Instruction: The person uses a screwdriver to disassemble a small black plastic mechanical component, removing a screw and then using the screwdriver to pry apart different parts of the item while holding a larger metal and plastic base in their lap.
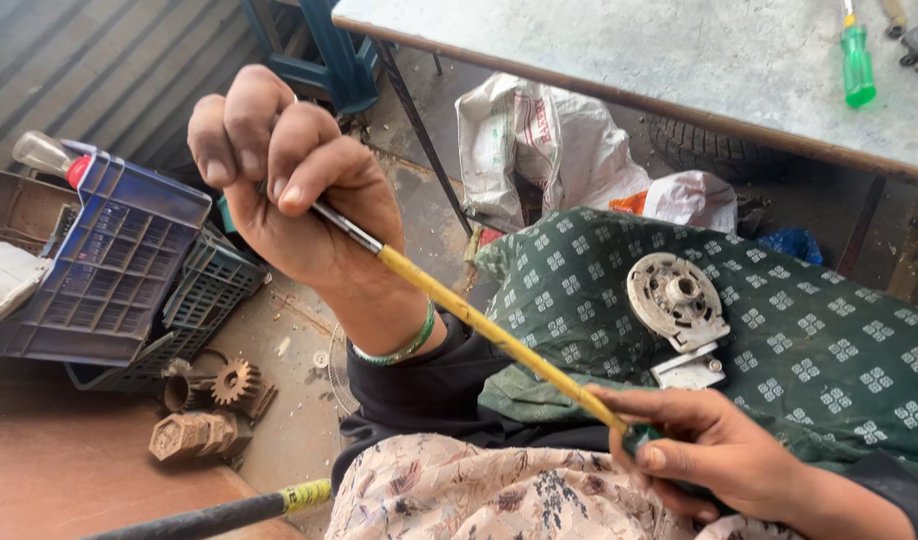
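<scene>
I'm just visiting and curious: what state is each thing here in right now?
Left hand: gripping the screwdriver's metal tip.
Right hand: holding its handle end.
Yellow screwdriver: held slanted between both hands.
Metal disc: lying on the green cloth.
Green screwdriver: lying on the table.

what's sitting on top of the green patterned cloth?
A round grey metal disc part with a small metal bracket lies on the green patterned cloth. The right hand covers the cloth's near edge, so what lies beneath can't be seen.

Screwdriver [499, 335] tip hidden within left hand [289, 180]
</scene>
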